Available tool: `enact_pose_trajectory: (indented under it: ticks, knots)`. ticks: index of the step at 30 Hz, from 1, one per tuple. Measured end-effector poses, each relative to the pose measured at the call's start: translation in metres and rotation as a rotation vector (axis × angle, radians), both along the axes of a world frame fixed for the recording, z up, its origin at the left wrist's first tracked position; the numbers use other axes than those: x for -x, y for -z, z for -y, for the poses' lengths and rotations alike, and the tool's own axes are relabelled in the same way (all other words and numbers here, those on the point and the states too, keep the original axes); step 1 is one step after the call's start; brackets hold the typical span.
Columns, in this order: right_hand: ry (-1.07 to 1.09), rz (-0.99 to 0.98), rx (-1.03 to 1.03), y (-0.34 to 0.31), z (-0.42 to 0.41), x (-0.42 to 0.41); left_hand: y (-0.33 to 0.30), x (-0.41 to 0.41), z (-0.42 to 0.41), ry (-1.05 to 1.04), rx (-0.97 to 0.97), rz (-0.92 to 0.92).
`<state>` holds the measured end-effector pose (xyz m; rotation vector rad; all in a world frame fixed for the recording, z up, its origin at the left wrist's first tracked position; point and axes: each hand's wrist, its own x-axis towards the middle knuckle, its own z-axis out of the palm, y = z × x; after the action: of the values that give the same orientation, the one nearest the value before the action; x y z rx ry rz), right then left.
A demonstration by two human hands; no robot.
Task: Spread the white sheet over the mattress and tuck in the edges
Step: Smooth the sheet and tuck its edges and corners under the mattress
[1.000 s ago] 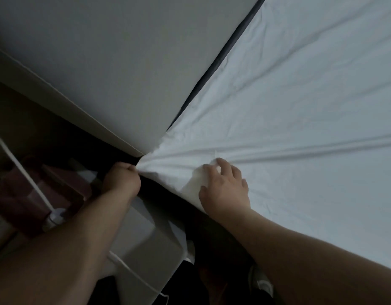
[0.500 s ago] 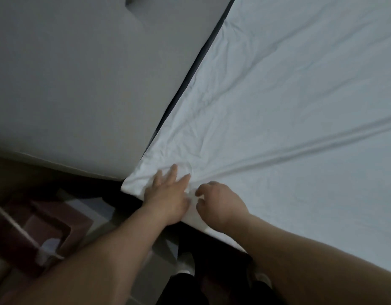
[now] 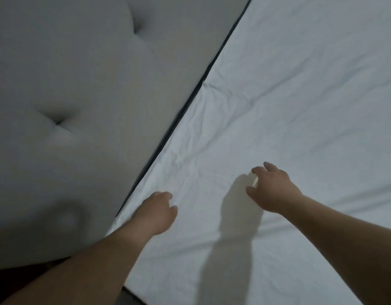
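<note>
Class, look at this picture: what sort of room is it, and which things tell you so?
Most likely a bedroom: a white sheet lies spread over a mattress, and a grey tufted padded headboard stands against it.

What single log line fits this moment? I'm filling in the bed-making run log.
white cotton sheet: spread, creased by grey tufted headboard | left hand: loosely curled, holding nothing | right hand: fingers spread over sheet, holding nothing

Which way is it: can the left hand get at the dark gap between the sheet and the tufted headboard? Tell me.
Probably yes. The left hand hovers above the white sheet right beside the dark gap, and nothing lies between them; the headboard only borders the far side.
</note>
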<state>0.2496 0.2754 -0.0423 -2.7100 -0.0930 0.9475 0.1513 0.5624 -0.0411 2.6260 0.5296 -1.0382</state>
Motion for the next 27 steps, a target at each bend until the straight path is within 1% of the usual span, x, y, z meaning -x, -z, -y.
enact_pose_trajectory:
  ticks: [3,7,10,12,15,17,19,22,24,27]
  knots:
    - [-0.002,0.002,-0.005,0.008,0.013,-0.039,0.007,-0.068,0.018,0.013,0.039,0.089]
    - [-0.091,-0.043,-0.029,0.031,0.009,-0.078,0.026,-0.153,0.017,-0.043,0.020,0.189]
    - [-0.206,-0.072,-0.029,0.056,0.007,-0.084,0.039,-0.189,0.010,-0.126,-0.032,0.146]
    - [-0.226,-0.098,-0.011,0.059,0.006,-0.082,0.045,-0.194,0.004,-0.191,-0.035,0.126]
    - [-0.214,-0.128,0.021,0.055,0.005,-0.082,0.053,-0.195,0.000,-0.249,0.015,0.215]
    - [-0.220,-0.148,0.032,0.050,0.002,-0.083,0.053,-0.197,-0.001,-0.217,-0.051,0.222]
    - [-0.229,-0.166,0.040,0.048,0.002,-0.083,0.050,-0.199,0.002,-0.140,-0.111,0.206]
    - [-0.238,-0.151,0.045,0.050,0.001,-0.083,0.043,-0.203,0.002,-0.061,-0.148,0.184]
    - [-0.229,-0.142,0.049,0.049,0.000,-0.083,0.042,-0.203,-0.001,-0.059,-0.140,0.177]
    - [-0.230,-0.131,0.059,0.050,-0.002,-0.082,0.046,-0.200,-0.008,-0.120,-0.049,0.179]
